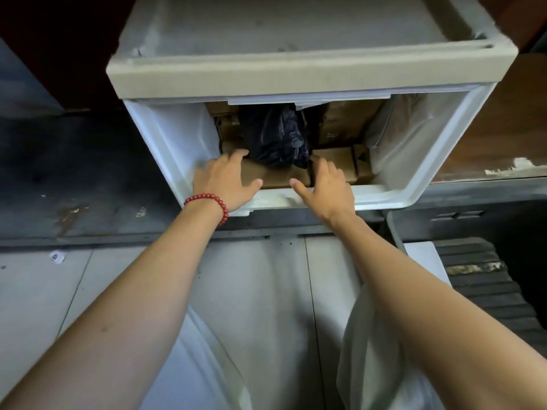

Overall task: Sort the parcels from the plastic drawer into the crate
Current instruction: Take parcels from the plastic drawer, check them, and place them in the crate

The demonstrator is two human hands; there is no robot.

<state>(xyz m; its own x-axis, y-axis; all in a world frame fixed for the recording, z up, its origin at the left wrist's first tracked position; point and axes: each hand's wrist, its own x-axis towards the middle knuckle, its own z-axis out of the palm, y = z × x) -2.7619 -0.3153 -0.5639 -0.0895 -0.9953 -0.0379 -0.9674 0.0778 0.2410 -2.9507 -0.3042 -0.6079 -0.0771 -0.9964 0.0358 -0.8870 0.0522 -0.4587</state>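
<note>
1. The drawer [165, 137] is standing pulled out from under a white unit [296, 75] and is holding brown boxes and a black bag [275, 137].
2. The bag is lying in the middle of the drawer, with its lower end resting on the back of the front box [278, 177].
3. The front box is sitting against the drawer's front edge, between the 2 hands.
4. The left hand [226, 180], with a red bracelet [213, 201] at the wrist, is lying spread wide on the box's left end, with its fingers straight and nothing gripped.
5. The right hand [325, 187] is reaching in at the box's right end, also spread wide. Its thumb is pointing left along the front edge, and its fingers are touching the bag's lower corner.
6. 2 side boxes [337, 164] are sitting in the drawer's front right corner. Further boxes are showing along the back edge, partly hidden by the bag.
7. The dark crate [461, 216] is standing just right of the drawer's front right corner, with a ribbed surface showing inside it.
</note>
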